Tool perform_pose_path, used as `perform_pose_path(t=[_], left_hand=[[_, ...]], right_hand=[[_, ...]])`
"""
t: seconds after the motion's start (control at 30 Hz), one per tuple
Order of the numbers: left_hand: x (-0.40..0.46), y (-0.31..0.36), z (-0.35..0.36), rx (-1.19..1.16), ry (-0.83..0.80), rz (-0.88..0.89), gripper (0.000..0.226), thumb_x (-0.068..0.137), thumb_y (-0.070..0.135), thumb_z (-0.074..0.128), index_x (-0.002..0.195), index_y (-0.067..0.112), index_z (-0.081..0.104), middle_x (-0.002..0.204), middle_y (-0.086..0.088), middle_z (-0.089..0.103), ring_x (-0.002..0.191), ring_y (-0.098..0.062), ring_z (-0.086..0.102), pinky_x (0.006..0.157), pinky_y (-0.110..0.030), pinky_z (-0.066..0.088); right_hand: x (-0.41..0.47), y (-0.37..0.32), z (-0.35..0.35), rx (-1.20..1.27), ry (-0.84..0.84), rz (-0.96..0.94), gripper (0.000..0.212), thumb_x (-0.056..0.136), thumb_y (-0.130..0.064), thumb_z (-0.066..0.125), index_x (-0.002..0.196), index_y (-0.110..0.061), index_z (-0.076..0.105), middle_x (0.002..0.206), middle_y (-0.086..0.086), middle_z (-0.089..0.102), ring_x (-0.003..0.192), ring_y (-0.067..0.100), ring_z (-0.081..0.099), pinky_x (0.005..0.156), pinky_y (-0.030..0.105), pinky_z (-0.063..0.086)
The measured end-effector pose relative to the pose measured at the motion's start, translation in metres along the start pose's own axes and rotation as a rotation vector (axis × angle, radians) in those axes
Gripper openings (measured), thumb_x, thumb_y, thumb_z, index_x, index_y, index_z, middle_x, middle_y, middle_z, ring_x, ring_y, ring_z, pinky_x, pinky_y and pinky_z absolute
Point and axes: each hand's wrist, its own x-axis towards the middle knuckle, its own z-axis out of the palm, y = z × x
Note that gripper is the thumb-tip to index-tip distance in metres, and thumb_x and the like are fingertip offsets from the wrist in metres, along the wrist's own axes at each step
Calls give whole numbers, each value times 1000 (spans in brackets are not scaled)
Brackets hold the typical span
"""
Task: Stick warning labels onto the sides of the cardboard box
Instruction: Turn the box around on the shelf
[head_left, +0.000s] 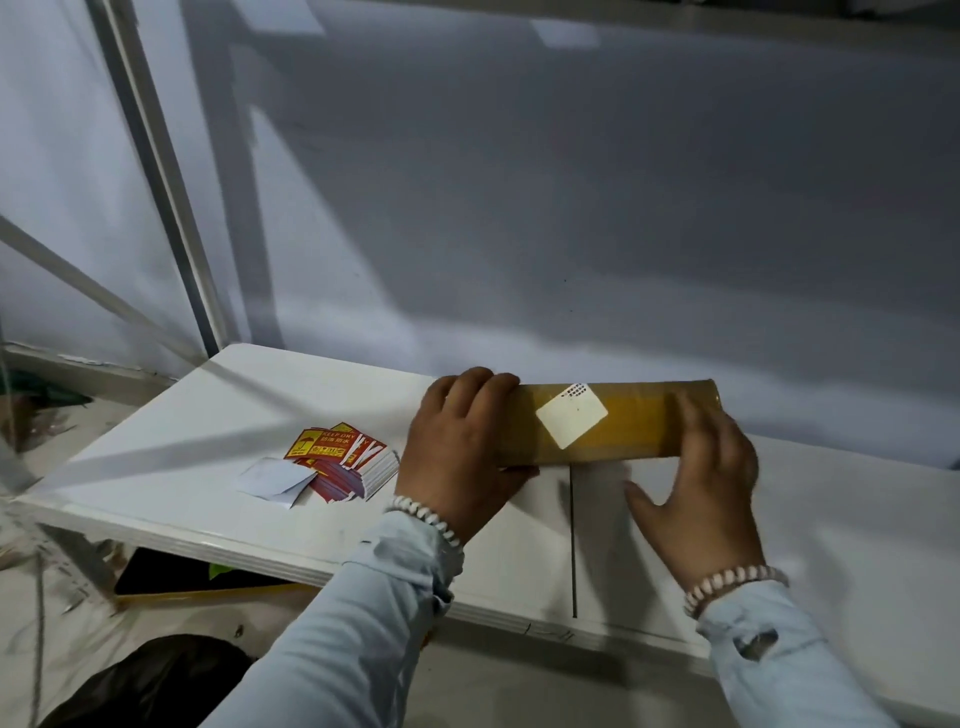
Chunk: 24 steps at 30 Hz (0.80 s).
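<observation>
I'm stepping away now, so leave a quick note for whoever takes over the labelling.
Left hand grips the left end of the cardboard box; right hand steadies its right end.
The box rests on the white table, with one white square sticker on its facing side.
The stack of red warning labels lies left of the box.
No red label shows on the box yet; labelling remains.

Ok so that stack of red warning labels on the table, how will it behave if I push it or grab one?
The stack of warning labels is already fanned and skewed, so a push would probably spread it rather than slide it whole. Single labels look thin and likely floppy. The white backing sheet beside it lies loose, probably light enough to drift.
</observation>
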Motion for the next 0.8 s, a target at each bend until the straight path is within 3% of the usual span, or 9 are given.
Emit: perform_pose_path(t=[0.17, 0.27, 0.37, 0.47, 0.57, 0.7, 0.8], left_hand=[[2, 24, -5, 2, -8, 105, 80, 59, 40, 83, 128, 21, 47, 129, -5, 53, 114, -29, 51, 92, -44, 50], [4, 38, -9, 68, 9, 181, 80, 58, 40, 83, 126, 17, 49, 126, -6, 58, 112, -28, 54, 92, -42, 49], [2, 46, -10, 89, 45, 271, 78, 63, 41, 77, 130, 18, 46, 125, -2, 58, 111, -26, 54, 95, -39, 45], [0, 44, -8, 36, 16, 311, 86, 71, 43, 71, 144, 20, 31, 134, 0, 53, 119, -24, 50, 103, -40, 39], [-2, 35, -3, 6, -42, 298, 100, 71, 42, 73, 150, 18, 16, 145, -3, 43, 127, -23, 43, 106, -39, 37], [-4, 16, 6, 38, -170, 112, 115, 73, 44, 75, 151, 23, -7, 155, -4, 26, 138, -25, 28, 112, -41, 29], [-6, 1, 15, 63, -235, 6, 113, 77, 40, 72, 149, 25, -14, 158, -1, 13, 144, -25, 15, 116, -43, 24]], right_hand=[[-4, -42, 2, -152, -95, -224, 105, 75, -29, 73, 144, -44, -4, 160, -4, 8, 145, 31, 5, 110, 65, 23], [-6, -53, 2, -194, -135, -229, 107, 78, -32, 69, 141, -49, -15, 159, -10, 1, 145, 31, -3, 106, 70, 20], [-4, -49, 0, -176, -69, -194, 99, 69, -25, 78, 143, -42, 14, 149, -3, 30, 139, 37, 18, 100, 65, 35], [1, -35, 1, -130, -22, -203, 84, 63, -21, 82, 133, -31, 37, 137, 2, 46, 130, 36, 35, 102, 57, 36], [1, -23, -2, -18, 3, -205, 81, 61, -16, 83, 129, -30, 43, 133, 3, 49, 126, 33, 39, 106, 54, 33], [0, 0, -6, 141, -19, -136, 84, 59, -7, 84, 129, -29, 42, 134, 5, 44, 127, 30, 37, 104, 56, 37], [2, 13, -16, 186, 16, -204, 78, 56, -4, 85, 124, -19, 49, 125, 6, 48, 115, 14, 39, 97, 43, 42]])
